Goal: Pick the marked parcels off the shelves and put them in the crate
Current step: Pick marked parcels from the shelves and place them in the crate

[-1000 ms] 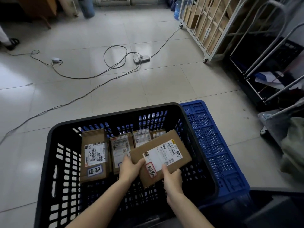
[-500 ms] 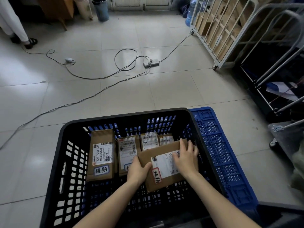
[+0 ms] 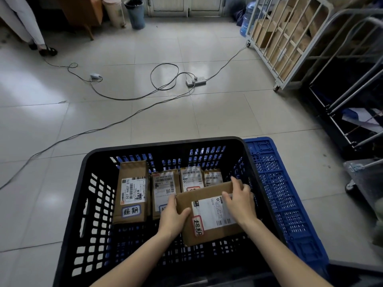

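Left hand: we grip the parcel's near-left corner with our left hand (image 3: 173,219), thumb across the top face, fingers curled under and out of sight.
Right hand: our right hand (image 3: 240,200) lies over the far-right corner, thumb on the white label, fingers bent over the far and right edges.
Parcel: the parcel (image 3: 207,233) is a flat brown box with a red-bordered handwritten sticker. We hold it between both hands, tilted, low inside the black crate (image 3: 165,145).
Row of parcels: four stand just ahead of our hands against the crate's far wall. The tall parcel (image 3: 132,193), ahead and left of the left hand, carries a blue-bordered sticker. The held box covers the lower parts of the two nearest the right hand.
Blue crate: the blue crate (image 3: 279,183) juts out right of the right hand, along the black crate's wall.
Floor: a power strip (image 3: 195,80) and looping cables lie well ahead of both hands.
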Motion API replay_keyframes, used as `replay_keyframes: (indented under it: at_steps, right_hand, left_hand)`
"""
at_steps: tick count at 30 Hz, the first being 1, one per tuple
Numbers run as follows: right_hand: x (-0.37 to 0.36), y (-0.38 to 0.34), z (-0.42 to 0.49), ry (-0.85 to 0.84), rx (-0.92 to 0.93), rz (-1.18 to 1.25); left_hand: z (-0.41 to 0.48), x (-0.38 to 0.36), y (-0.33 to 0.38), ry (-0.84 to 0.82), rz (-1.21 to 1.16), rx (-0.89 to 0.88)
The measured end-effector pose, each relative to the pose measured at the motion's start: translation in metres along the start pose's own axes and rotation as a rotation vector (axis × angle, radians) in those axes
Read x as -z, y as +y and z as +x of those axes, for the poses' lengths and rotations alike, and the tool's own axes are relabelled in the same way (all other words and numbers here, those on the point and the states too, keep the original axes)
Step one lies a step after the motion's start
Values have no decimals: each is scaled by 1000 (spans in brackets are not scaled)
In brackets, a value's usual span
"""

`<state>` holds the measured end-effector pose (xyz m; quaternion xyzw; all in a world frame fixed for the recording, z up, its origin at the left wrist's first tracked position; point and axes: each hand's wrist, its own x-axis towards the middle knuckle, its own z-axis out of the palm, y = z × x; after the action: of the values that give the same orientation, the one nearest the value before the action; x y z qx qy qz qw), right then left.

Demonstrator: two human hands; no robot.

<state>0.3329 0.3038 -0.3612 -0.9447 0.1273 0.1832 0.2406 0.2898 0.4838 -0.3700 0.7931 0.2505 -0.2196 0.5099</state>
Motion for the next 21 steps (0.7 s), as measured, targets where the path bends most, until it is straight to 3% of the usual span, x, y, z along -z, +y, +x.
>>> replay_keyframes:
  at_steps: [10, 21]
  right_hand:
    - [-8, 16, -33, -184, -25, -48]
    - [-52, 26, -11, -368, -72, -203]
  left_hand:
    - [-17, 10, -29, -159, 174, 8]
    - [8, -4, -46, -225, 383, 43]
